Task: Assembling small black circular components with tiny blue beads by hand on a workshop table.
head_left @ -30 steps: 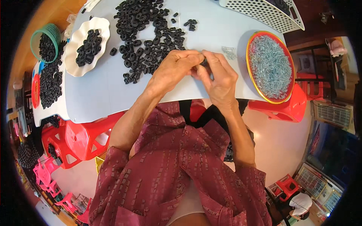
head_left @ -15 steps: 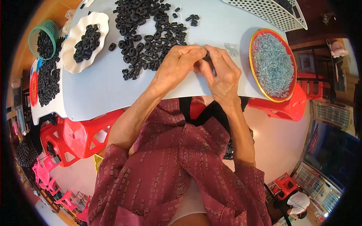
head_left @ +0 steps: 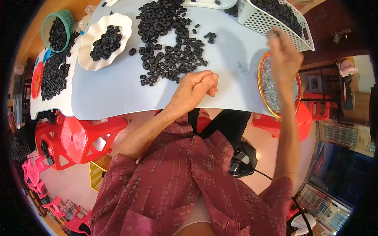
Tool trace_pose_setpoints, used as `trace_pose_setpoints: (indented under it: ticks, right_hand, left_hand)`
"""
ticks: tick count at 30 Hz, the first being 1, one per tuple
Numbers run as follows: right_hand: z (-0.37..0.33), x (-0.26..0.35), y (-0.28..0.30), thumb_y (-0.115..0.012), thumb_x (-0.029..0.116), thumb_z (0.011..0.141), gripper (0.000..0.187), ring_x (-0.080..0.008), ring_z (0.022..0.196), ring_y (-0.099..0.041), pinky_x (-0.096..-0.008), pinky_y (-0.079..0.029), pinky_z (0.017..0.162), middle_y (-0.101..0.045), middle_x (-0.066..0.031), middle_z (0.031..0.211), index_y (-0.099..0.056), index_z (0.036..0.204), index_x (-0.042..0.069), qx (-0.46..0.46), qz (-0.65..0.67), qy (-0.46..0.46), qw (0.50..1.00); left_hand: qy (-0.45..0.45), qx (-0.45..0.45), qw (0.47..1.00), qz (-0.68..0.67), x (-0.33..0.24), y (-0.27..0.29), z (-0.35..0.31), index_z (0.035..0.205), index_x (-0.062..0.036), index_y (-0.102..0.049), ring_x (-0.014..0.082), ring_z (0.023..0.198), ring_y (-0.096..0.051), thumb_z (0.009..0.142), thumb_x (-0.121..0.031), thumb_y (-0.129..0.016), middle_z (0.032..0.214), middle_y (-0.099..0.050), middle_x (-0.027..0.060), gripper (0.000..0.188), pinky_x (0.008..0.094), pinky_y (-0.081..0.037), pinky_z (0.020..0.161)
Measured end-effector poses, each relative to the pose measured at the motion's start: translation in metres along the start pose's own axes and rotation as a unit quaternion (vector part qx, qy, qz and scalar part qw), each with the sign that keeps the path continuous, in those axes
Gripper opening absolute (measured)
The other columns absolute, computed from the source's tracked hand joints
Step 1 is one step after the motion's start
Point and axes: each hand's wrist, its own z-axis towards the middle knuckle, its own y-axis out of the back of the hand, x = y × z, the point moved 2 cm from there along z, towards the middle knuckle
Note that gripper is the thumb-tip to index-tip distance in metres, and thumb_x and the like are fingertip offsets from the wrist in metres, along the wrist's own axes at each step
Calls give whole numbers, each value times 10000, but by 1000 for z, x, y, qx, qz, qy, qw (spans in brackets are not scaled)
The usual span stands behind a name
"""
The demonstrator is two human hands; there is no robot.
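Hands apart: left hand loosely curled at near side of worktop, contents hidden; right hand blurred, fingers bunched near white basket, far right, hold unclear. Black parts heaped beyond left hand.

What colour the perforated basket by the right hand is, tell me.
The perforated basket is white, with small holes; it shows best in the head view.
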Motion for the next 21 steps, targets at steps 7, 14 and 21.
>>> trace_pose_setpoints:
  ticks: [7, 14, 21]
  right_hand:
    - [105, -52, 20, -646, 346, 822, 366, -308, 707, -646, -380, -487, 676, -681, -147, 788, -675, 908, -8, 43, -299, 112, 947]
    - [29, 9, -58, -657, 107, 770, 214, -280, 839, -599, -378, -476, 758, -642, -110, 926, -647, 978, 55, 167, -85, 208, 960]
    - [-23, 14, -110, -612, 14, 749, 179, -283, 700, -607, -364, -495, 668, -628, -126, 863, -652, 923, 19, 359, -2, 118, 926]
  left_hand:
    - [-11, 14, 1000, 4, -2, -1, -4, 804, 21, -562, 105, 698, -571, 949, -178, -424, 710, -587, 37, 282, 248, -469, 708]
    - [-56, -5, 998, 30, -2, -5, -9, 794, 35, -520, 114, 595, -439, 907, -152, -485, 630, -494, 74, 221, 293, -392, 551]
    - [-97, -7, 995, 28, -5, -8, -6, 808, 43, -494, 174, 596, -414, 903, -105, -473, 643, -460, 104, 177, 318, -393, 570]
